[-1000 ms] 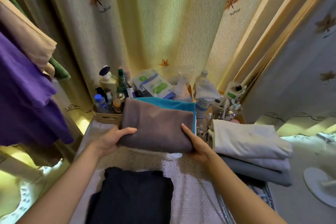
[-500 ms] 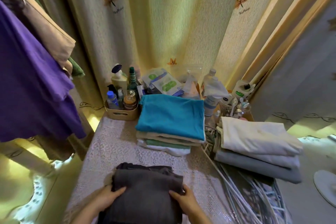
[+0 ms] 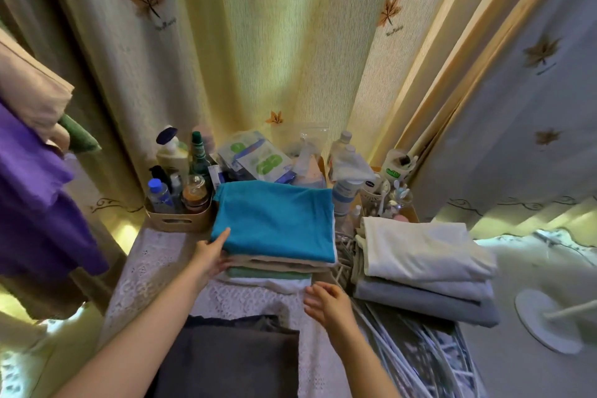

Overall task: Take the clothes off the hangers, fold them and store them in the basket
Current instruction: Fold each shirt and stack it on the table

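Note:
A stack of folded clothes sits mid-table, topped by a teal folded shirt (image 3: 274, 220) over beige, green and white layers. My left hand (image 3: 210, 255) touches the stack's left front corner, fingers spread against the teal and beige layers. My right hand (image 3: 326, 302) hovers open just in front of the stack's right corner, holding nothing. A grey folded garment (image 3: 232, 355) lies on a dark one at the near table edge, between my forearms. A purple shirt (image 3: 35, 203) and a beige garment (image 3: 32, 90) hang at the left.
A second pile of folded white and grey clothes (image 3: 423, 265) lies at the right on white hangers (image 3: 416, 346). A small beige bin of bottles (image 3: 177, 220) and toiletries stand at the back by the curtain. The table has a lace cloth (image 3: 145, 271). A white fan base (image 3: 546, 320) is on the floor.
The grey folded garment went from the teal stack down onto the dark garment near me. Both hands then let it go and moved forward to the teal stack.

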A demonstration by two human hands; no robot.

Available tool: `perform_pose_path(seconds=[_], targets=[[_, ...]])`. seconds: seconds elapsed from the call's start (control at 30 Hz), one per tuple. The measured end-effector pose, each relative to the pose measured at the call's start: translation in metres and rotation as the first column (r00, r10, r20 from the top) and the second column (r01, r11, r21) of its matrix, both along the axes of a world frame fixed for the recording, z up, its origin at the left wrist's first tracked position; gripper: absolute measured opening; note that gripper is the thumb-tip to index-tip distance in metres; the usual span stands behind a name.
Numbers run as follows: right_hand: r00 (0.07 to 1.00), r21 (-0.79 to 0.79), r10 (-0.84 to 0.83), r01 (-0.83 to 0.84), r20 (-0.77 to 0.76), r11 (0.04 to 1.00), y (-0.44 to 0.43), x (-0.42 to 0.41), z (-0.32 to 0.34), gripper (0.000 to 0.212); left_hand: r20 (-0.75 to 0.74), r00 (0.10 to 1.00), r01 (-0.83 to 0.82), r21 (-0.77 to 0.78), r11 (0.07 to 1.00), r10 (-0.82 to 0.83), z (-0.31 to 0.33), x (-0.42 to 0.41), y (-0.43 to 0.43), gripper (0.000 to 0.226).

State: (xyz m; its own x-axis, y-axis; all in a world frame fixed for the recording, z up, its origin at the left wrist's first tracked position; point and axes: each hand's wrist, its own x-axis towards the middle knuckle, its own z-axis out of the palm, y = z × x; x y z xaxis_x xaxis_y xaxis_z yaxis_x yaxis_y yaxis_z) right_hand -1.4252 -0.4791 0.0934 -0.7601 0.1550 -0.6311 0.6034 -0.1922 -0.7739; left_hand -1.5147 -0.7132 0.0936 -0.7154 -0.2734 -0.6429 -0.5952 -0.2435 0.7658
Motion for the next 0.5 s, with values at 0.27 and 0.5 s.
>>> perform_pose_path(seconds=[0.27,0.5], targets=[[0.976,-0.476,-0.192,0.218,0.103,0.852,-0.001,-0.047,0.011,0.057,-0.130,0.979,-0.107,0.315,0.943,0.155,0.044,-0.043,0.011,0.019],[0.979,-0.700,-0.166,0.203,0.121,0.685,0.005,-0.090,0.022,0.064,-0.173,0.945,0.323,0.379,0.867,-0.276,0.068,0.005,-0.022,0.037]])
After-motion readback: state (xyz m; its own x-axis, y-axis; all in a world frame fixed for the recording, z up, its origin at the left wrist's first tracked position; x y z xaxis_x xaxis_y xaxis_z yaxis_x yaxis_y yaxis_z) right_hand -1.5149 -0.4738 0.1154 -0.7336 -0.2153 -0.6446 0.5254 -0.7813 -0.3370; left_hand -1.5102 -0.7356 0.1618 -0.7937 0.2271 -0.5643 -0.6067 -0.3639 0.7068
